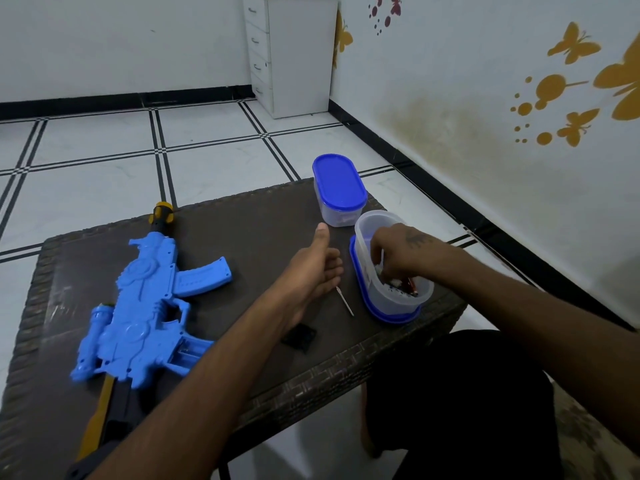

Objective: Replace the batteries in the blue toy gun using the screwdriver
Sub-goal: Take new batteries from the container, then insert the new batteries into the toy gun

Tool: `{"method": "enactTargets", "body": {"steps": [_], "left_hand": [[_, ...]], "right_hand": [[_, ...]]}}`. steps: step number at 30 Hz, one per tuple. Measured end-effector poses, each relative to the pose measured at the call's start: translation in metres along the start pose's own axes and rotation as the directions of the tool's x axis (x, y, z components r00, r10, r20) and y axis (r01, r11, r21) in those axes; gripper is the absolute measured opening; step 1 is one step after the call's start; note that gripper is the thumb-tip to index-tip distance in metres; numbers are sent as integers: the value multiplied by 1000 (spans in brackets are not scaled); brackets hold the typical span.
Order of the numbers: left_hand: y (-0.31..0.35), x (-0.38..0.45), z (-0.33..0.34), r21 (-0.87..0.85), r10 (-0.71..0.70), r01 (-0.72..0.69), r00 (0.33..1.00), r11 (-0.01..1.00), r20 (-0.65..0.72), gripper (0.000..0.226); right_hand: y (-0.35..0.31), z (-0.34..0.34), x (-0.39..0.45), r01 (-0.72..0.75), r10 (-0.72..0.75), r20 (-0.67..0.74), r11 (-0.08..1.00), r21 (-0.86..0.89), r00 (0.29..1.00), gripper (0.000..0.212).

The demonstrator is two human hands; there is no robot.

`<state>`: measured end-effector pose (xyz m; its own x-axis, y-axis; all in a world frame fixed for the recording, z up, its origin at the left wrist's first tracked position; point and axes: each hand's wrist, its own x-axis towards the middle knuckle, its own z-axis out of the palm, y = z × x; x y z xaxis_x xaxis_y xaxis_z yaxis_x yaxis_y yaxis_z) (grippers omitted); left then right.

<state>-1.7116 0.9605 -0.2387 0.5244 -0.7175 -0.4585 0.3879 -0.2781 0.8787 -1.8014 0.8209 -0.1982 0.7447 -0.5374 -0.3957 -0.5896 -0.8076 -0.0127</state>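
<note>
The blue toy gun [145, 306] lies flat on the left of the dark table [263, 216], its grip compartment [188, 351] open toward me. A small black cover [299, 337] lies near the front edge. My left hand [311, 268] hovers mid-table, thumb raised and fingers curled round the handle of the screwdriver [345, 302], whose thin metal shaft sticks out below. My right hand [394, 254] reaches into an open clear container [394, 296] holding batteries [403, 287]. Its fingertips are down among them, and the wall hides whether they pinch one.
The open container stands on its own blue lid [384, 318] near the table's right edge. A second container with a blue lid [339, 188] stands behind it. My knee in black [450, 393] is under the right front corner. A white drawer unit [294, 53] stands in the far corner.
</note>
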Motion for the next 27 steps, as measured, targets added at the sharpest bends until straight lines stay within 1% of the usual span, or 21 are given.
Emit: {"method": "enactTargets", "body": {"steps": [4, 8, 12, 14, 16, 19, 21, 23, 27], "left_hand": [[0, -3, 2, -3, -9, 9, 1000, 1000, 13, 70], [-3, -4, 6, -4, -10, 10, 998, 1000, 63, 70], [-6, -5, 12, 12, -8, 6, 994, 1000, 113, 68], [-6, -6, 14, 29, -8, 4, 991, 1000, 134, 68], [-6, -6, 15, 45, -6, -1, 989, 999, 146, 65], [-4, -8, 13, 66, -2, -7, 989, 998, 147, 61], [-2, -9, 11, 61, 23, -30, 993, 998, 115, 58], [1, -10, 5, 41, 71, -73, 996, 997, 46, 51], [9, -20, -21, -8, 179, -181, 977, 983, -119, 34]], "right_hand": [[11, 0, 7, 13, -12, -71, 1000, 14, 997, 30], [11, 2, 8, 26, -26, -13, 1000, 3, 1000, 37], [5, 5, 13, 44, -44, -7, 998, -38, 999, 48], [7, 5, 15, 63, -63, 7, 998, -23, 998, 48], [12, 1, 14, 66, -66, -6, 998, 21, 998, 42], [22, -8, 13, 76, -67, -94, 993, 94, 993, 26], [25, -16, 8, 78, -56, -136, 984, 159, 989, 22], [23, -23, 1, 102, -61, -205, 976, 194, 977, 26], [3, -24, -16, 235, -108, -394, 928, 290, 913, 30]]}}
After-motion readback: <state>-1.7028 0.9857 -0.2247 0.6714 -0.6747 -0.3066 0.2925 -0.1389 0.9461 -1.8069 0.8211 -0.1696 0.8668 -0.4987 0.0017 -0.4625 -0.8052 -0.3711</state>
